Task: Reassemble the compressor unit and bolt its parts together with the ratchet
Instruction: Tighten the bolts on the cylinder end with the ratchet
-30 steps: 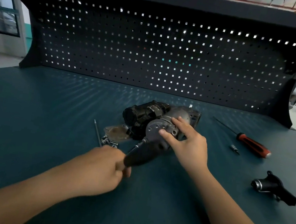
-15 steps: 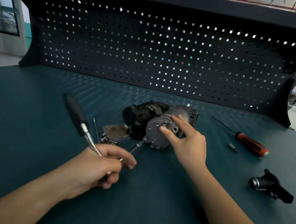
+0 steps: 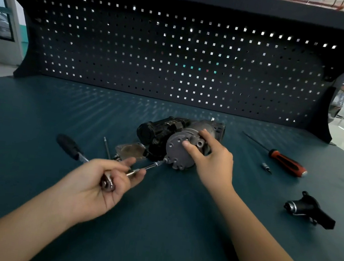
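The compressor unit [image 3: 162, 133] lies in the middle of the green bench, its round grey end cover [image 3: 175, 152] facing me. My right hand [image 3: 211, 159] grips that cover, thumb on its face and fingers over the top. My left hand [image 3: 105, 180] holds the ratchet [image 3: 72, 150] at its metal head, palm up. The black handle sticks out to the upper left. The ratchet's thin extension [image 3: 151, 167] runs up right to a bolt at the cover's lower left edge.
A flat metal plate [image 3: 130, 150] and a thin rod [image 3: 106, 150] lie left of the unit. A red and black screwdriver [image 3: 283, 160] and a small bit [image 3: 266, 167] lie to the right. A black fitting [image 3: 309, 211] rests nearer the right edge. A pegboard wall closes the back.
The ratchet handle has swung from lower right of my left hand, up and over to the upper left, then dropped lower. My right hand has stayed on the cover.
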